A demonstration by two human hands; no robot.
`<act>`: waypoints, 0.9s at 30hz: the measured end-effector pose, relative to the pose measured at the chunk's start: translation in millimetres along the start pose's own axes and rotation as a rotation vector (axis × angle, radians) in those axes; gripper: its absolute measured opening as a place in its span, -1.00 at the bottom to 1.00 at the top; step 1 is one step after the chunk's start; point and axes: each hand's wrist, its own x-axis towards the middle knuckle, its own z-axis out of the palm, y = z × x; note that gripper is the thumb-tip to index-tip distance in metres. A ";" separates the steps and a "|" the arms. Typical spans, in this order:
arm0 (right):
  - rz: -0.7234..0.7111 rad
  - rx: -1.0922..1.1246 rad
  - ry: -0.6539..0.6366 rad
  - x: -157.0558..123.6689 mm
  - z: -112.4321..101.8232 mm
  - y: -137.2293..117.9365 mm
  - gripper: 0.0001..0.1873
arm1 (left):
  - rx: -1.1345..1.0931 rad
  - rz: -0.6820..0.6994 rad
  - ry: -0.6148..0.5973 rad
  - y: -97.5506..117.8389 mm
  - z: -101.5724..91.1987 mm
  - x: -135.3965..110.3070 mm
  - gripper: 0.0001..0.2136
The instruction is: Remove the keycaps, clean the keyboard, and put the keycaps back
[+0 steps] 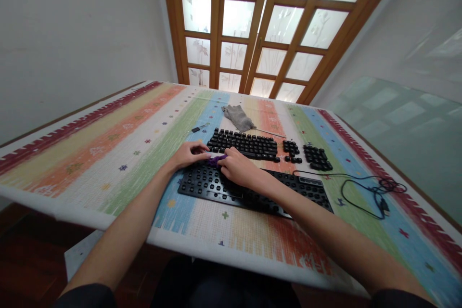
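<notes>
Below me lies a black keyboard base (202,184), stripped of its keycaps, with rows of bare key posts showing. Over its upper left edge, a small crumpled purple cloth (216,160) stretches between my two hands. My right hand (236,166) is closed on the cloth from the right, knuckles up. From the left, my left hand (189,155) pinches at the cloth's other end with thumb and forefinger. Just behind the base, the loose black keycaps (245,144) are laid out in keyboard order. Part of the base is hidden under my right forearm.
A grey cloth (238,118) lies behind the keycaps, with a thin rod (270,133) beside it. A small black object (195,130) rests left of them. The keyboard's cable (378,190) coils at right. A striped tablecloth (144,154) covers the table.
</notes>
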 end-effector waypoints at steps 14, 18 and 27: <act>-0.112 0.089 0.154 -9.4 14.6 8.3 -0.55 | 0.074 0.013 -0.078 8.3 4.6 -2.2 -0.62; -0.083 0.039 0.107 -9.5 16.4 9.8 -0.69 | 0.091 0.009 -0.069 9.6 5.3 -2.4 -0.61; -0.047 -0.020 0.075 -13.1 8.6 9.4 -0.74 | 0.144 0.013 -0.059 16.2 8.2 -5.6 -0.64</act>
